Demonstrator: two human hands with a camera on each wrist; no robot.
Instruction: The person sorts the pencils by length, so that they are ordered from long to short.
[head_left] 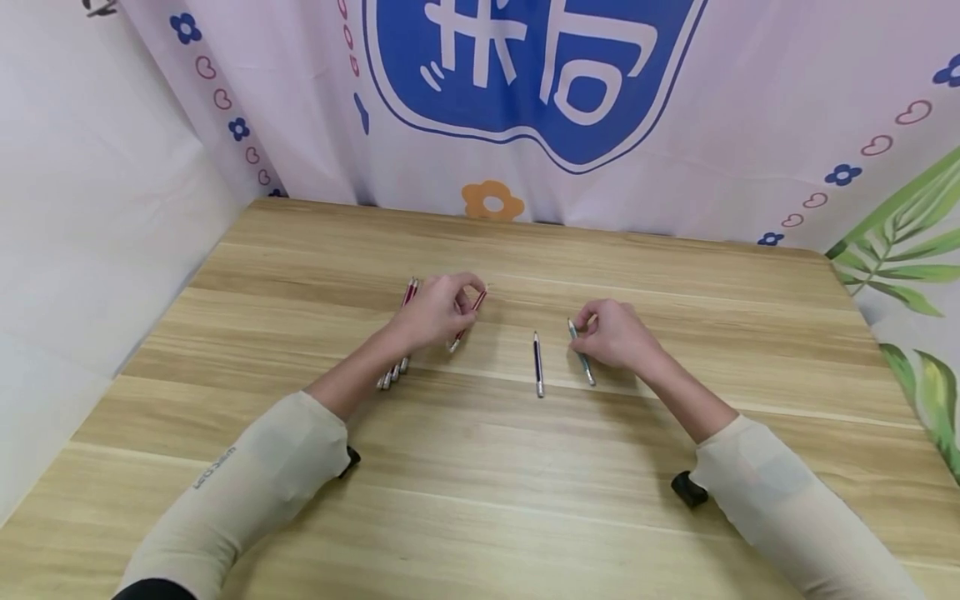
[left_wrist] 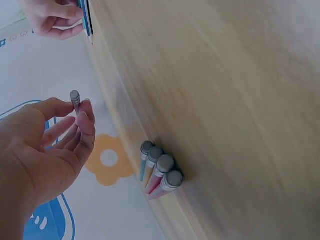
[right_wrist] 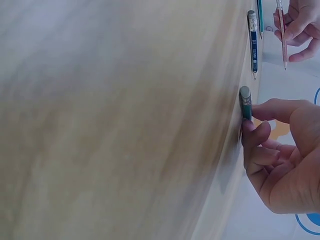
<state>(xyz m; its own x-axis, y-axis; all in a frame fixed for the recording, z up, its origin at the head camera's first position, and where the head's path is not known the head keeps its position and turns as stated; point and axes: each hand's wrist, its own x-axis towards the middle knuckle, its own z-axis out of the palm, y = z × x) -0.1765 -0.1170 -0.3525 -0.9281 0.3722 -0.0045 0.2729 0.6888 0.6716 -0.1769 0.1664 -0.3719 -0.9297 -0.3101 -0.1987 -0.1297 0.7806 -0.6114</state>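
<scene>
My left hand (head_left: 437, 310) pinches a red pencil (head_left: 480, 300) between thumb and fingers, tilted with its eraser end toward me. Partly hidden behind that hand, several pencils (head_left: 395, 372) lie side by side on the table; the left wrist view shows their eraser ends (left_wrist: 165, 164) in a tight row. My right hand (head_left: 615, 333) pinches a teal pencil (head_left: 585, 363) at the table surface, its tip pointing away. Between the hands lies a dark blue pencil (head_left: 538, 367), touched by neither. The right wrist view shows the teal pencil's eraser end (right_wrist: 245, 95) close to the wood.
The wood-grain table (head_left: 480, 500) reaches back to a printed cloth (head_left: 315, 100) with a blue emblem and an orange flower (head_left: 491, 201). A white wall covering (head_left: 90, 208) stands on the left, and green leaf prints (head_left: 900, 250) are on the right.
</scene>
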